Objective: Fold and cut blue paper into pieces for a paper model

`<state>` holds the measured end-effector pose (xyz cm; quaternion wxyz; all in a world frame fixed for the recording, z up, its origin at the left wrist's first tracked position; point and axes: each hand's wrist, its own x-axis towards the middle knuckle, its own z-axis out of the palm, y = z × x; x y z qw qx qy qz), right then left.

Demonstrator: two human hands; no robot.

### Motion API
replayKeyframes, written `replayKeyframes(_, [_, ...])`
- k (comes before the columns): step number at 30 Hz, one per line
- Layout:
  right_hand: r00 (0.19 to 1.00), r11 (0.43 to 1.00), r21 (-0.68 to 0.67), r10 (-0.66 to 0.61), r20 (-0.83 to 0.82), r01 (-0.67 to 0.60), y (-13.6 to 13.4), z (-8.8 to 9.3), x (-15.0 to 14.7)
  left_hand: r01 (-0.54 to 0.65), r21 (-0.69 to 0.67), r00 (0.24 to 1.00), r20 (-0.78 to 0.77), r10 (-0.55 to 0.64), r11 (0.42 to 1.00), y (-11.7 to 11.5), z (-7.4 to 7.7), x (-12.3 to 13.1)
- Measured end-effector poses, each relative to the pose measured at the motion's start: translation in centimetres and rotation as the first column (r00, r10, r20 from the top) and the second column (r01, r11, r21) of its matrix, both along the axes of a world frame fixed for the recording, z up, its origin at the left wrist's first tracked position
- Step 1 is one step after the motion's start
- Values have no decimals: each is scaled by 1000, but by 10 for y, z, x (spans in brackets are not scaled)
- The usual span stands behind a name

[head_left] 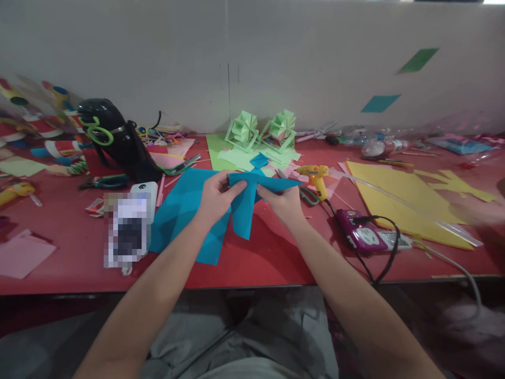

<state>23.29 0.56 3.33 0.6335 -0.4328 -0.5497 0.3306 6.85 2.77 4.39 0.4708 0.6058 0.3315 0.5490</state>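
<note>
Between my two hands a folded piece of blue paper (245, 213) is held above the red table. My left hand (218, 195) pinches its left side, thumb on top near the fold. On the right side, my right hand (282, 202) grips the paper with the thumb beneath the long pointed flap; its other fingers are partly hidden. A large blue sheet (183, 210) lies flat under and left of my left hand. Just beyond the held paper sits a small folded blue piece (259, 160). Two light green folded paper models (243, 129) stand behind it on green sheets.
A yellow glue gun (315, 176) stands right of my hands, near a purple power strip (359, 231) with cords. Yellow sheets (402, 200) lie farther right. On the left are a phone (132, 231), a black bottle-like object (118, 142) and pliers (104, 182). Other people's hands show at both edges.
</note>
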Motion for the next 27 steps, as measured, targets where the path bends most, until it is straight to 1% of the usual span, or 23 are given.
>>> replayKeyframes(3, [1000,1000,-17,12,-7,-12,-2,2,-1,-18,20,1000,-16,18,1000,-1,2,-1])
replayKeyframes(6, [997,999,0,54,-49,-54,-3,3,-1,-13,43,999,-31,15,999,0,3,-2])
replayKeyframes(9, [992,996,23,87,-87,-85,-2,2,-1,16,45,1000,-26,-15,999,1,1,-4])
replayKeyframes(14, [993,997,26,78,-94,-75,-2,1,-1,63,53,998,4,-63,997,4,-2,-6])
replayKeyframes(22, [989,993,30,114,-91,-112,-4,2,-2,28,43,1000,4,-28,999,1,1,-6])
replayKeyframes(27, [994,996,14,93,-54,-92,-5,2,-2,7,38,1000,-16,-6,999,0,2,-5])
